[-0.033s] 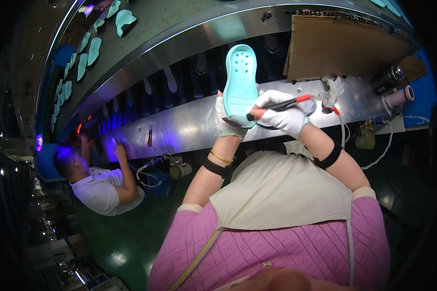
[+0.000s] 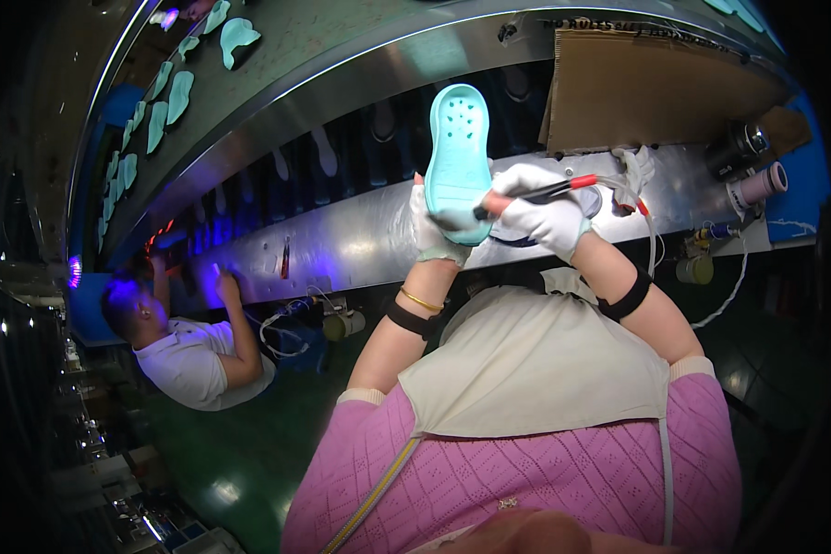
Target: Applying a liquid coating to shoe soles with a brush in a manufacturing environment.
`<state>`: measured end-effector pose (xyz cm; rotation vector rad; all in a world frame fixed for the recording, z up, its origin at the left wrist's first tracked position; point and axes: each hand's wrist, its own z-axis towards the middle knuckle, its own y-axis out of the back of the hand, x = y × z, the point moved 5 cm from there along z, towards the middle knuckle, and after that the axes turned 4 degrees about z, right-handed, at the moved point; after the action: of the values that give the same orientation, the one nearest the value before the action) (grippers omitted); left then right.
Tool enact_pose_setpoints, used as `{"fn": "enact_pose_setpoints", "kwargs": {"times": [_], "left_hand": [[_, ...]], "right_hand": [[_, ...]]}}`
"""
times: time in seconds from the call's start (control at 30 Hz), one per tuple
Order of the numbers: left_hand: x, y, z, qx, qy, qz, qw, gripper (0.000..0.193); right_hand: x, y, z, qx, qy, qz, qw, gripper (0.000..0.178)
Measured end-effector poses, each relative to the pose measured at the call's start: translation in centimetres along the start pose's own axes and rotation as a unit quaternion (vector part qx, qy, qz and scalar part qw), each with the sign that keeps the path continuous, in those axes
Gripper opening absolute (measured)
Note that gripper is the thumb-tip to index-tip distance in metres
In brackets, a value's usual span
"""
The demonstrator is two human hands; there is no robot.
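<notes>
In front of me a turquoise shoe sole (image 2: 459, 157) is held up, toe end away from me, its cluster of small holes near the toe. My left hand (image 2: 428, 227), in a white glove with bare fingertips, is closed around the heel end from the left and below. In my gloved right hand (image 2: 547, 218) is a dark-handled brush (image 2: 545, 192) with a red section, joined to a pale hose (image 2: 653, 242). The brush's tip lies over the heel part of the sole, blurred by motion.
A metal bench (image 2: 342, 242) runs beneath my hands. Grey-white gloves (image 2: 633, 175), a black flask (image 2: 737, 148) and a pink cup (image 2: 762, 183) stand right, below a cardboard sheet (image 2: 660, 92). Turquoise pieces (image 2: 238, 42) lie on a conveyor, far left. A co-worker (image 2: 198, 355) sits left.
My right hand and the brush have shifted slightly, with the brush tip moving a little up and right over the heel. The sole and my left hand have hardly moved.
</notes>
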<state>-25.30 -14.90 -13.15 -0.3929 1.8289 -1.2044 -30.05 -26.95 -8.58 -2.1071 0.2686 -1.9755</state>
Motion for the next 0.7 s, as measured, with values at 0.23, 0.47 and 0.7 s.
{"fn": "enact_pose_setpoints", "kwargs": {"times": [0.23, 0.47, 0.7], "left_hand": [[-0.3, -0.1, -0.6, -0.04, -0.015, 0.034, 0.998, 0.065], [0.3, -1.3, -1.8, 0.051, 0.033, 0.034, 0.998, 0.075], [-0.9, -0.7, -1.4, 0.058, -0.003, 0.083, 0.995, 0.075]], "right_hand": [[0.5, 0.2, 1.2, -0.033, 0.113, -0.102, 0.988, 0.011], [4.6, 4.1, 3.7, -0.094, 0.253, -0.018, 0.963, 0.005], [4.6, 0.3, 0.5, -0.037, 0.385, -0.284, 0.877, 0.02]]}}
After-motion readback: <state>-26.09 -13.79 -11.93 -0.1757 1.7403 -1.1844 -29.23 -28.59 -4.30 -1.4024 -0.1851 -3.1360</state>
